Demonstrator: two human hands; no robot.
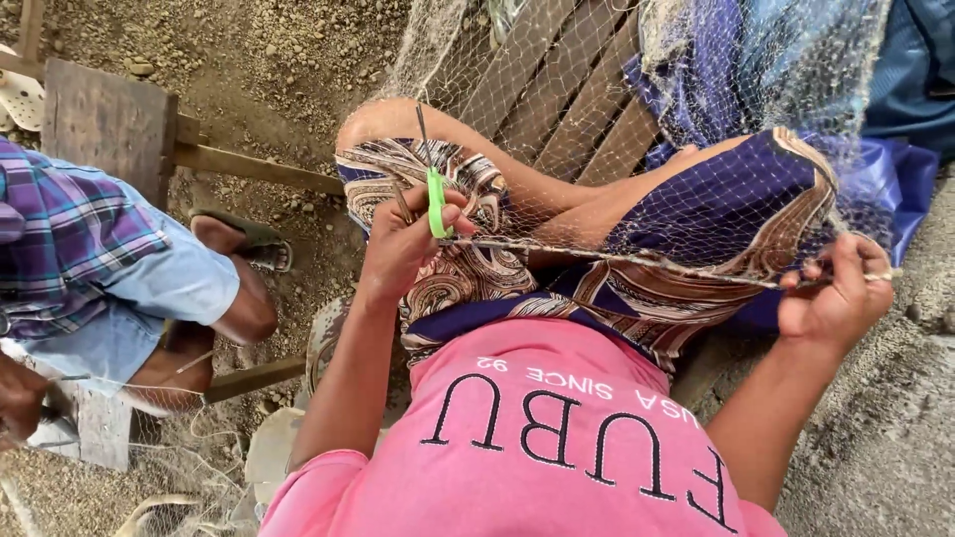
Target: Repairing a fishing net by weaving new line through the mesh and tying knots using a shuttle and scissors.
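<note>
While another person's sandalled foot (244, 239) rests on gravel at left, the left hand (403, 244) pinches one slim green plastic netting needle (436, 204). One fine, pale mesh fishing net (637, 119) drapes over patterned fabric on both knees; the right hand (834, 293) pinches its taut edge cord.

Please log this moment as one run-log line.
left hand: holds green netting needle | right hand: pinches fishing net edge taut | lap

Net (696, 89) cut off at top, neighbour's hand (20, 403) cropped at left edge
</note>
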